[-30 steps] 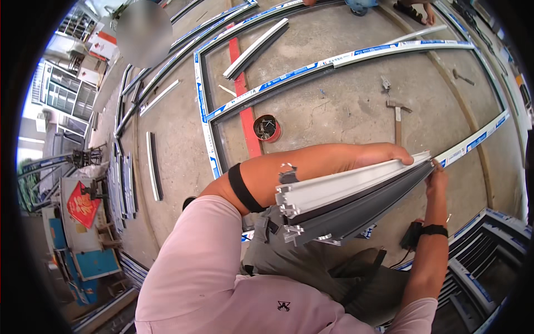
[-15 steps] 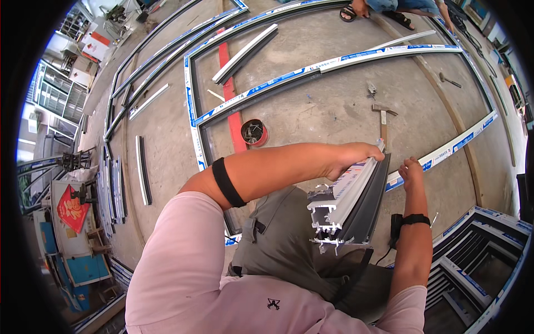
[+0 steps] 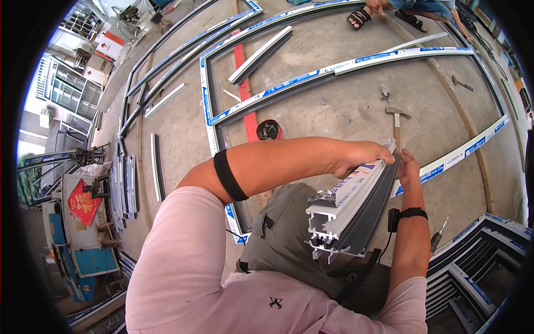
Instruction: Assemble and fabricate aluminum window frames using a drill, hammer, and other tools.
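Observation:
My left hand (image 3: 364, 157) is closed round the upper far part of an aluminium frame profile (image 3: 361, 209), white on one side and dark grey on the other. The profile slants toward me, its cut hollow end showing ragged chambers near my lap. At its far end, my right hand (image 3: 409, 168) has curled fingers against the dark side; its exact grip is partly hidden. Just beyond both hands lies a hammer (image 3: 397, 123) on the floor, handle toward me.
A large frame with blue-and-white film (image 3: 278, 89) lies ahead, over a red bar (image 3: 250, 125) beside a pot of small metal parts (image 3: 268, 131). Stacked frames (image 3: 473, 273) stand at my right, near a screwdriver-like tool (image 3: 436, 241). Another person's sandalled foot (image 3: 359, 20) is at far right.
My right hand has moved left and up to the profile's far end, from a spot apart from it. The profile has tilted slightly, and the whole view has shifted.

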`<state>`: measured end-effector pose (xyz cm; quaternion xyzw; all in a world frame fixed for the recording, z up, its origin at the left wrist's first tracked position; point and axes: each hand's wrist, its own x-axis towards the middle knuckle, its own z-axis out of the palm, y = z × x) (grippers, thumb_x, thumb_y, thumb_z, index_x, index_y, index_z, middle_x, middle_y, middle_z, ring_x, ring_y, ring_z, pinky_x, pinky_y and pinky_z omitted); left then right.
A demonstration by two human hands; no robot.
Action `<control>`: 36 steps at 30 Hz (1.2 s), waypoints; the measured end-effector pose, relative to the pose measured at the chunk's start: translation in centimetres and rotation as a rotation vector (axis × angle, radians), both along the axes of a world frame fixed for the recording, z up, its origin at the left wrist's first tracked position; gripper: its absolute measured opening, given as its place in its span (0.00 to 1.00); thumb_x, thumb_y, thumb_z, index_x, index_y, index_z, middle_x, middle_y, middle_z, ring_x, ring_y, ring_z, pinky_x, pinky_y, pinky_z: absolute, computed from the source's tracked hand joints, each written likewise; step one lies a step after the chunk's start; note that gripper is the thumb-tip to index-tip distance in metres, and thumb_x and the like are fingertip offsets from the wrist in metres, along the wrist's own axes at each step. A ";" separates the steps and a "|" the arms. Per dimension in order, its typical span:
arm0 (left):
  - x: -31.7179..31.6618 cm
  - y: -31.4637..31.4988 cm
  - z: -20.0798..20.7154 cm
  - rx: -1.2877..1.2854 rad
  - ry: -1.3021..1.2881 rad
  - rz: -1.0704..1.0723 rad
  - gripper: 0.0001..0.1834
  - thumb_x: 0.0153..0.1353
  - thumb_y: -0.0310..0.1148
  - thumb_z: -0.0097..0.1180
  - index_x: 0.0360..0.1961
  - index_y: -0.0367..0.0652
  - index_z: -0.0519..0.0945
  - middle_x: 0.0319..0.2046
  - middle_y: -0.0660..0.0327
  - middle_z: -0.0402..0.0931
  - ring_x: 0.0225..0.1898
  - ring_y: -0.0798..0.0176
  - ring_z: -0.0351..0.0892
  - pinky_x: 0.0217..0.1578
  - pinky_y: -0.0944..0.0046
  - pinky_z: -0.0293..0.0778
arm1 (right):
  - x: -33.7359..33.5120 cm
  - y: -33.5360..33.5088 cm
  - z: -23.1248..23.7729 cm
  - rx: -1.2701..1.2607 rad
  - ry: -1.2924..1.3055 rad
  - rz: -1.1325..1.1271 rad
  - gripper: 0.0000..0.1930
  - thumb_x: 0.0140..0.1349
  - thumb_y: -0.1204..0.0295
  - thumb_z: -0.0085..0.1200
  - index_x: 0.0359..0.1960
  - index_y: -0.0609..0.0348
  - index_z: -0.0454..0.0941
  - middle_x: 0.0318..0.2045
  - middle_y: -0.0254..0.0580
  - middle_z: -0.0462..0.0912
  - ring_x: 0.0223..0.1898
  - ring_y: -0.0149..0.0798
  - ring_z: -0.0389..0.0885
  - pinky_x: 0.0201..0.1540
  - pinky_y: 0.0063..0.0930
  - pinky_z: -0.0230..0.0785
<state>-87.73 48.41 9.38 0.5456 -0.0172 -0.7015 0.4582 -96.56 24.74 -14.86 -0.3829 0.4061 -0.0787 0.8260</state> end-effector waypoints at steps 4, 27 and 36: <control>0.5 -1.0 -1.3 -0.078 -0.020 -0.094 0.23 0.56 0.50 0.53 0.43 0.43 0.78 0.30 0.58 0.80 0.23 0.67 0.78 0.26 0.61 0.76 | -0.9 -3.4 -5.1 -0.102 -0.006 0.140 0.19 0.62 0.82 0.40 0.56 0.66 0.68 0.41 0.44 0.80 0.40 0.36 0.80 0.44 0.28 0.75; 1.3 0.3 1.7 -0.144 -0.095 -0.076 0.32 0.57 0.52 0.55 0.55 0.39 0.75 0.52 0.52 0.74 0.49 0.58 0.73 0.50 0.57 0.68 | -0.4 -0.1 -0.9 -0.551 0.209 -0.221 0.08 0.57 0.82 0.50 0.36 0.65 0.81 0.27 0.43 0.82 0.23 0.33 0.80 0.22 0.26 0.71; 2.2 2.1 -0.2 -0.060 0.098 0.022 0.24 0.58 0.49 0.55 0.47 0.41 0.78 0.38 0.58 0.79 0.36 0.64 0.77 0.38 0.62 0.73 | 0.6 1.8 1.9 -0.465 0.200 0.010 0.07 0.58 0.75 0.47 0.28 0.67 0.76 0.19 0.43 0.78 0.17 0.34 0.76 0.18 0.25 0.68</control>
